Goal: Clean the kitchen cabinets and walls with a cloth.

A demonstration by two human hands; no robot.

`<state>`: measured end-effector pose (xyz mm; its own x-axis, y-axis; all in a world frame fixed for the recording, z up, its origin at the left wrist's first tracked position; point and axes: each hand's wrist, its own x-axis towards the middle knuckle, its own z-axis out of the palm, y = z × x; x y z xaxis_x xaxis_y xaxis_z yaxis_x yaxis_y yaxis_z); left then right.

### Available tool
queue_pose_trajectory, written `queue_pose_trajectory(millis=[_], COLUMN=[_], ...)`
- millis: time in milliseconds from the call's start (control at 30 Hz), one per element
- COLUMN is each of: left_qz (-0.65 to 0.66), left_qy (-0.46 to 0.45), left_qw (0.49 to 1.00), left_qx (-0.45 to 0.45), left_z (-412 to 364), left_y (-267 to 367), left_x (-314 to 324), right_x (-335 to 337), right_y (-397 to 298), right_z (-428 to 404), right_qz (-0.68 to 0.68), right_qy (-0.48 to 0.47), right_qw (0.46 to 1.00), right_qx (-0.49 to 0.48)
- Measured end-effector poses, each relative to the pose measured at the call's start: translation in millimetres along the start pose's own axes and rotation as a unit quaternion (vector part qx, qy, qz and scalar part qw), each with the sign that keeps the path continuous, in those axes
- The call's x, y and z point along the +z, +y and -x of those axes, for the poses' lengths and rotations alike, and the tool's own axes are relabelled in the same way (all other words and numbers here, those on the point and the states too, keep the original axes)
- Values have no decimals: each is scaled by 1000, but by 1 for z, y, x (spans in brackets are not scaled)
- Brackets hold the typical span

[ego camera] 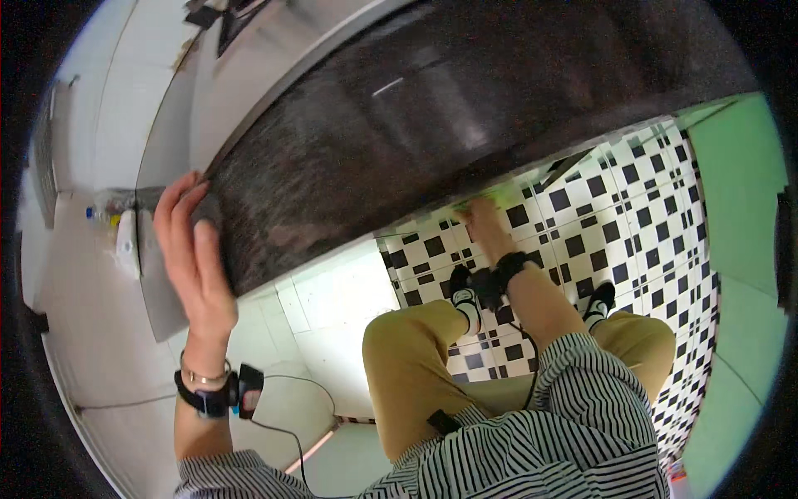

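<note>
My left hand (193, 262) is at the left end of a dark, stone-like countertop (349, 156). Its thumb stands a little apart from the fingers, and I see nothing held in it. Low by the counter's front edge is my right hand (487, 227), blurred and partly hidden at the fingertips. A blurred green patch (492, 194) shows beside those fingers; whether it is held cannot be told. Each wrist wears a black strap with a small device, and the left one also has a bracelet (204, 378).
Black-and-white patterned tiles (576, 243) cover the floor around my feet. A white panel (343, 299) stands below the counter, and a pale green wall (739, 212) rises at right. On the left, a clear bottle with a blue cap (92, 213) lies near a white object (128, 243).
</note>
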<state>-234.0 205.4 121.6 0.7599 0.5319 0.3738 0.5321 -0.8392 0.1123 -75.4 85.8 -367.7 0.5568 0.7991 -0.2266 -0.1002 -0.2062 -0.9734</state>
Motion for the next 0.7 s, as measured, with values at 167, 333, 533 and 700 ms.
queue_pose_trajectory(millis=[167, 333, 533, 700], left_qz=[-44, -57, -52, -91], left_qy=[39, 81, 119, 124], left_qw=[998, 995, 991, 988], left_qx=[26, 31, 28, 28], left_z=[3, 12, 9, 12], left_y=[-2, -17, -15, -15], left_x=[-3, -4, 5, 6], right_x=[92, 88, -61, -86], right_y=[-184, -234, -230, -248], right_z=[55, 75, 60, 51], right_qz=[-76, -163, -536, -419], right_qy=[-182, -176, -9, 70], right_qw=[978, 947, 837, 897], right_qx=[-70, -214, 111, 127])
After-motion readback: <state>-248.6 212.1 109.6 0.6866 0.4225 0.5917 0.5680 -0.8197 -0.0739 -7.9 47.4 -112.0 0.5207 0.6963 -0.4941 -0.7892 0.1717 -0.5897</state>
